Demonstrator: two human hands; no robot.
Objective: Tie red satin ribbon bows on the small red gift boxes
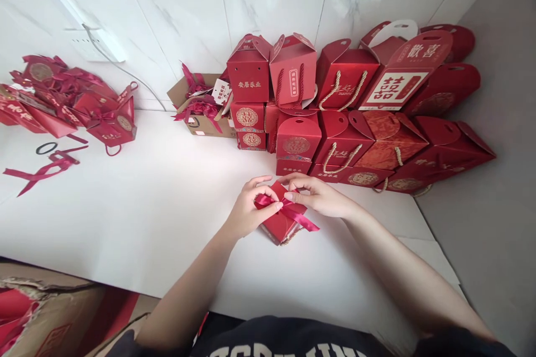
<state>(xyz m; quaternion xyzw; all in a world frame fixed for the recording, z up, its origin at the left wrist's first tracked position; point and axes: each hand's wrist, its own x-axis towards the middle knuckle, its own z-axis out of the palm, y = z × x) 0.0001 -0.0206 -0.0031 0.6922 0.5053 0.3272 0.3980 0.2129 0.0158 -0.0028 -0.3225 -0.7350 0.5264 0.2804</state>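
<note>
A small red gift box lies on the white table in front of me, with a twisted gold cord along its near right edge. Across its top runs a magenta satin ribbon, formed into a bow, one tail reaching past the box to the lower right. My left hand pinches the ribbon's left loop between thumb and fingers. From the other side, my right hand has its thumb and index finger closed on the ribbon near the knot. The fingertips partly cover the knot.
Stacked red gift boxes stand against the tiled wall at right. A cardboard box of ribbons sits behind. Ribboned red boxes, a black ring and a loose ribbon lie left. A large carton stands below the table edge.
</note>
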